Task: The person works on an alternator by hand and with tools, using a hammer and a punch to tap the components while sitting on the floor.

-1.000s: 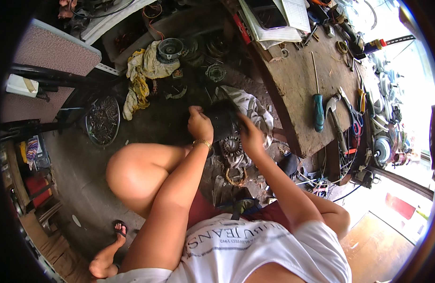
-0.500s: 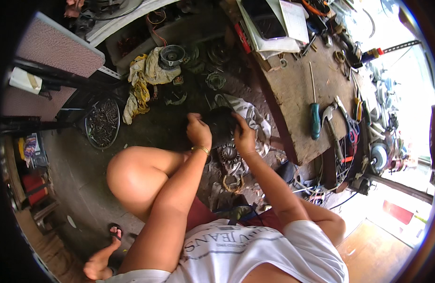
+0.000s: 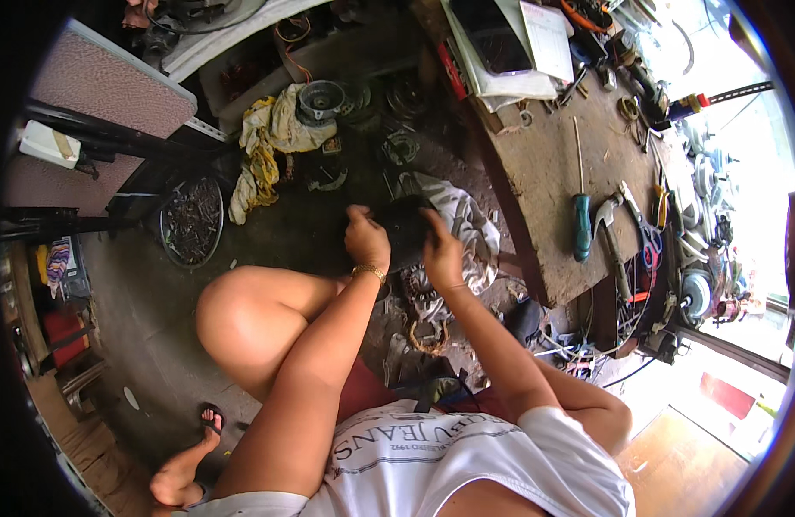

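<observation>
Between my two hands, low over the floor, is a black, broad object [image 3: 406,231] whose kind I cannot make out against the dark ground. My left hand [image 3: 367,239], with a gold bracelet at its wrist, closes on the object's left side. Its right edge is gripped by my right hand [image 3: 443,254], thumb and fingers bent around it. Just beyond and to the right lies a crumpled white-grey cloth [image 3: 470,226]. Under the object, toward me, sit metal parts and a ring of tan cord or wire [image 3: 429,339], partly covered.
A wooden bench [image 3: 535,189] at right bears a teal-handled screwdriver [image 3: 581,226], a hammer [image 3: 611,241] and scissors [image 3: 650,246]. At left stands a bowl of screws [image 3: 190,226]. Farther off, a round metal housing [image 3: 321,102] rests on a yellow-white rag [image 3: 258,159].
The view has shifted slightly, so the bench and floor items sit a little farther right. Both hands keep their grip; the black object now covers more of the round ribbed metal part beneath it.
</observation>
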{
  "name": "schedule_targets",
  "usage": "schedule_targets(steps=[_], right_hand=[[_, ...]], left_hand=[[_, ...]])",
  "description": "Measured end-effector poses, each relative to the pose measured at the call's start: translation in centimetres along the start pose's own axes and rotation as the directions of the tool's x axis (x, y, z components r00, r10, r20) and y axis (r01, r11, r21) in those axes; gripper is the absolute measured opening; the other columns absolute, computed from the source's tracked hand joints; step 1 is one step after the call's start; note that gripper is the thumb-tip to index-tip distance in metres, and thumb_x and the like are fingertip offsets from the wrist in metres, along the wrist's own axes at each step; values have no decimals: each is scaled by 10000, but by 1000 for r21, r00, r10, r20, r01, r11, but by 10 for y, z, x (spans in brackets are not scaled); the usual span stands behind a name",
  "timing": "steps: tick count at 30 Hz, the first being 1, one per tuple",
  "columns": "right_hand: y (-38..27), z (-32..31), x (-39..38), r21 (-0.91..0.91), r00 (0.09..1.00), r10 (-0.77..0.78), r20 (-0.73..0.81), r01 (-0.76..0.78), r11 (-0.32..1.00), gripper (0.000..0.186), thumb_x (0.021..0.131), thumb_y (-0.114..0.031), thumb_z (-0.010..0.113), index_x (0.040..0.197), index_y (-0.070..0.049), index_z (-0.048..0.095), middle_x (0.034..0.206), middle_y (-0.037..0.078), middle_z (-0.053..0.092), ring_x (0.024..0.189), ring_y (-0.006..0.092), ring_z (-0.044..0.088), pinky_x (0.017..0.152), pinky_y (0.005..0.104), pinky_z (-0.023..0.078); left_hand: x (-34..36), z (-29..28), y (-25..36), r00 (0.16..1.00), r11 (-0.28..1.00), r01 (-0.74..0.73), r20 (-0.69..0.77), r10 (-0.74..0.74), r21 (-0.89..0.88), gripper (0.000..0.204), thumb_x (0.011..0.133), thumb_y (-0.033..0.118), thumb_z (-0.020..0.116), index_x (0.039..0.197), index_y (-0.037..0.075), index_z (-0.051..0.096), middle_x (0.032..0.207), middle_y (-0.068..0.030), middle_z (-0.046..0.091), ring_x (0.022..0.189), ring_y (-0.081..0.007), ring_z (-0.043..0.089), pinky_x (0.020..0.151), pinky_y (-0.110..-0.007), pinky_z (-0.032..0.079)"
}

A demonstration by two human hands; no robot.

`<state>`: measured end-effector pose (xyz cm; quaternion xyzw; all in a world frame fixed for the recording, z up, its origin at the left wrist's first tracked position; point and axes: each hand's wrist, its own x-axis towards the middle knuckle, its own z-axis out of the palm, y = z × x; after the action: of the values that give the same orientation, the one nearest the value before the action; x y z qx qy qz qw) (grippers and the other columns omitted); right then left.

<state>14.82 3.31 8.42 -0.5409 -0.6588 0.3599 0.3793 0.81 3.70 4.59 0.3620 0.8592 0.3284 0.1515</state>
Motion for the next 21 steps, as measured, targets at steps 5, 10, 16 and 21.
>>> schedule_targets(steps=[5, 10, 16, 21], right_hand=[[-44, -53, -25, -37, 944, 200, 261, -197, 980, 407, 890, 49, 480, 1291, -14, 503, 1197, 176, 621, 1127, 220, 581, 954, 313, 426], [-82, -116, -64, -89, 916, 301, 267, -287, 954, 436, 874, 76, 453, 1296, -21, 503, 1165, 186, 626, 1119, 250, 598, 951, 324, 437], [7, -13, 0, 66, 999, 32, 4, -32, 997, 397, 892, 15, 490, 1283, -42, 520, 1194, 228, 604, 1126, 347, 590, 929, 351, 453], [-71, -102, -58, -82, 882, 334, 333, -326, 942, 459, 870, 97, 460, 1313, -17, 484, 1210, 174, 608, 1159, 215, 566, 979, 320, 412]], left_hand=[[0, -8, -25, 999, 1000, -29, -35, 28, -12, 141, 850, 20, 498, 970, 93, 514, 853, -126, 699, 808, -358, 665, 678, -473, 509], [-3, -14, -26, 999, 999, -38, -22, 38, -6, 163, 837, -17, 487, 968, 78, 506, 862, -122, 701, 816, -351, 666, 693, -468, 507], [16, -2, 0, 999, 997, -16, 32, 13, 72, 153, 845, 2, 488, 982, 69, 508, 878, -154, 694, 827, -373, 660, 697, -470, 509], [3, -12, -32, 999, 999, -38, -8, 38, -12, 166, 849, 29, 497, 1000, 97, 510, 872, -119, 695, 809, -364, 663, 691, -482, 507]])
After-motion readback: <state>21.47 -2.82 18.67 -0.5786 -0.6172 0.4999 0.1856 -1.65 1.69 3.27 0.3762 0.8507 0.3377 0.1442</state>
